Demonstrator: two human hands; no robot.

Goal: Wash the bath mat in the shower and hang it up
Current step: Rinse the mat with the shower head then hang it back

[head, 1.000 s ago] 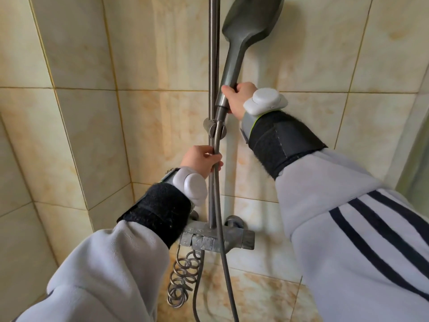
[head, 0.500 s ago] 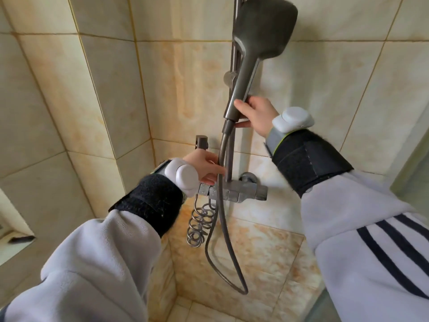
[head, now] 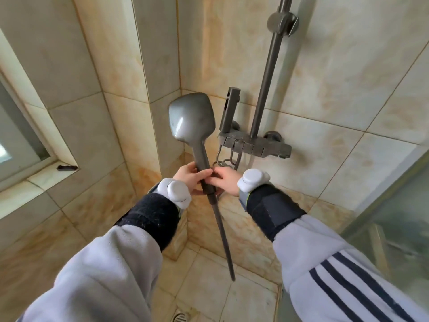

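The mat shows nowhere in this view; the shower head point(head: 191, 117) is off its rail point(head: 267, 75), its back to the camera, tilted up in front of the tiled corner; the left hand point(head: 189, 176) is wrapped round its handle, the right hand point(head: 224, 181) closed on the same handle just beside it; the hose point(head: 222, 238) runs down from the handle, its far end lost to blur; the mixer point(head: 254, 146) sits on the wall behind; beige tiles, a window ledge point(head: 46, 175) left, a glass screen point(head: 394, 228) right, a floor drain point(head: 180, 318) cut off below.
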